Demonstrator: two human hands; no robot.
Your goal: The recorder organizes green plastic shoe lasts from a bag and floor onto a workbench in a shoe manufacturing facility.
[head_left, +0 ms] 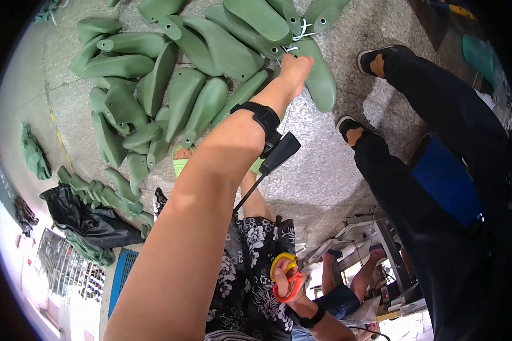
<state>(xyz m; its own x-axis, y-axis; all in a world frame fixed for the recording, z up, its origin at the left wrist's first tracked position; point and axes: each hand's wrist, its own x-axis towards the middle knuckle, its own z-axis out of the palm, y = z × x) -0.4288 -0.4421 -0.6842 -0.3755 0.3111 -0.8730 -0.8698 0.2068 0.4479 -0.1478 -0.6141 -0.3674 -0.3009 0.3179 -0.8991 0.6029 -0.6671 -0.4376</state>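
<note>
My left hand (296, 73) reaches out over the floor, its fingers closed on a white string (293, 48). The string runs through holes in the ends of several green shoe lasts (320, 77). One of these lasts lies just right of the hand. Low in the view, near my lap, my right hand (283, 278) has its fingers through the yellow and red handles of a pair of scissors (290, 292). The scissor blades point up and to the right, away from the lasts. The fingertips of my left hand are partly hidden.
Many green lasts (119, 65) lie heaped on the grey floor (318, 170). A black plastic bag (85, 213) sits at the left, beside a row of lasts. Someone in black trousers (392, 182) stands close at right, near a blue panel (446, 179). Other people's legs (364, 278) show lower right.
</note>
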